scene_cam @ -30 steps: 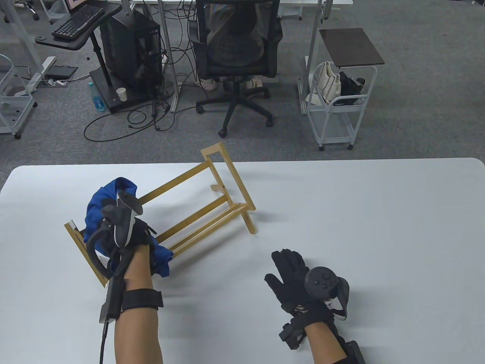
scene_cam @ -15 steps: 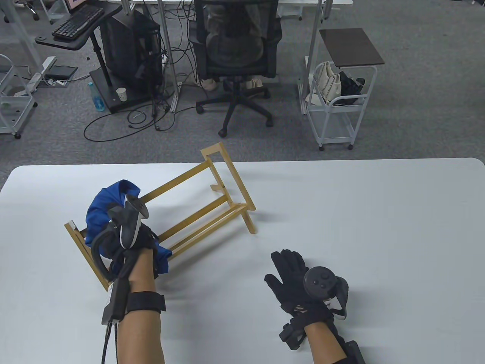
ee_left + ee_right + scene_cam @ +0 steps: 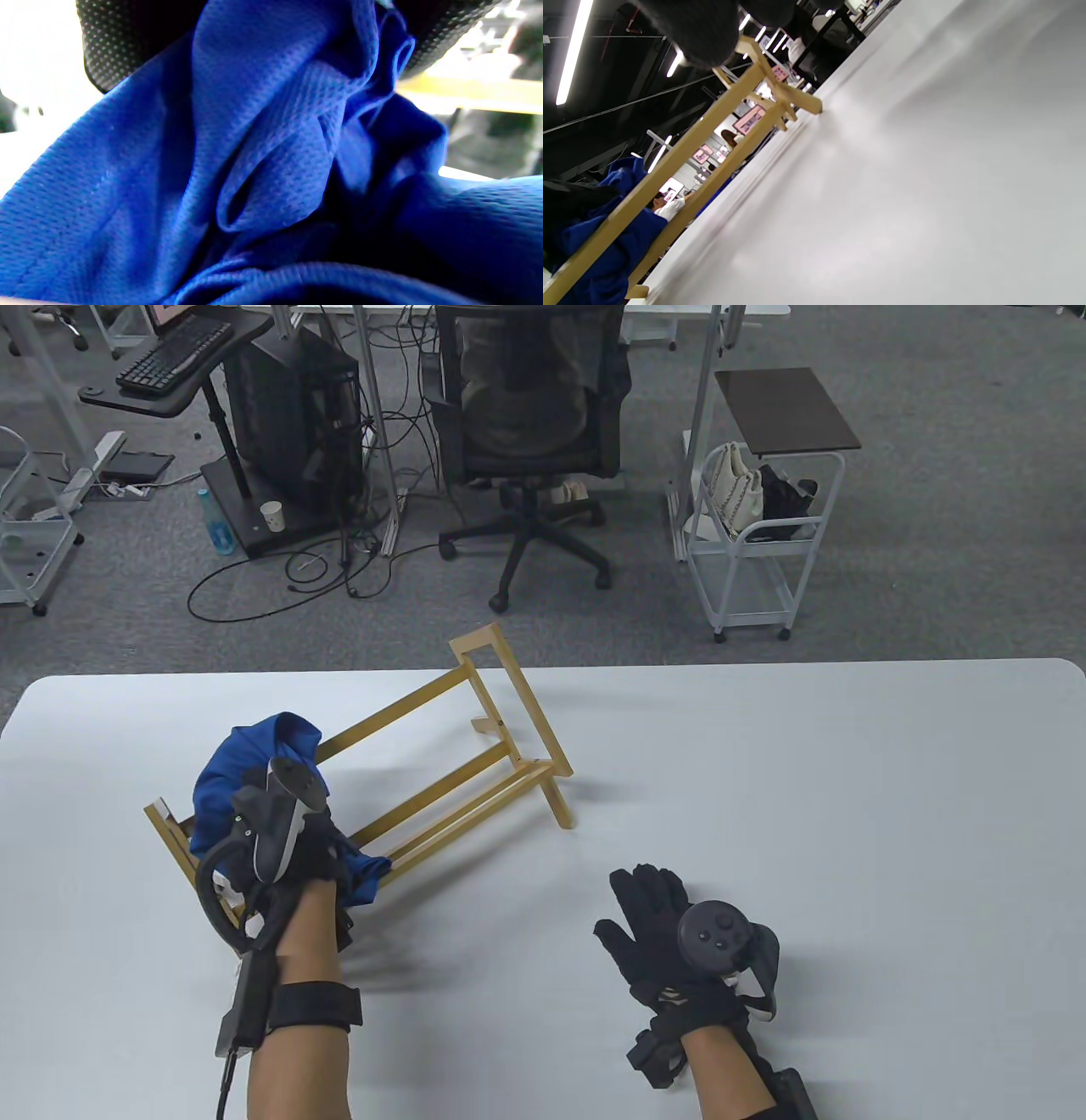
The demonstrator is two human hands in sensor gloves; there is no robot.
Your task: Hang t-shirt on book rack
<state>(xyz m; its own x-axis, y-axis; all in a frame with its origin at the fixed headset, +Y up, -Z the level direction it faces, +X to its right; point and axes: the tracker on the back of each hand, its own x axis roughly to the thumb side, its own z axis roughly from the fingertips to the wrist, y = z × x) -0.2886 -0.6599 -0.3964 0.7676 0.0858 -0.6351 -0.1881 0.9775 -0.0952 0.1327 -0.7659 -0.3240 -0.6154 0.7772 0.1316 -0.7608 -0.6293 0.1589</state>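
— Well, where sits the crumpled blue mesh-knit t-shirt (image 3: 229, 780)?

— Bunched at the left end of the slatted light-wood book rack (image 3: 441, 768), draped over the upper rail and spilling toward the near slats. Directly under and ahead of the black-gloved left hand (image 3: 288, 857), touching it.

— Holding it, then?

— Gripping the cloth, by the look from above, though hidden under the tracker there. Seen close from the left wrist, blue folds (image 3: 271, 169) filling nearly everything, black glove (image 3: 127, 46) pressed against them at the top, a strip of yellow wood (image 3: 471, 95) behind at the right.

— And the other hand?

— Black-gloved right hand (image 3: 657, 929) lying flat on the white table (image 3: 848, 814), fingers spread wide, holding nothing. Well apart from the rack, toward the near right.

— Edges?

— Rack set slantwise, its left end near the table's left side, its right end frame standing close to the far edge. Shirt wholly on the rack's left part, nothing hanging past the tabletop.

— Room to move?

— Bare rails along the middle and right of the rack (image 3: 712, 123), seen from the right wrist with blue cloth (image 3: 606, 254) only at the lower left. Broad white surface (image 3: 925, 190) between rack and right hand, and more out to the right.
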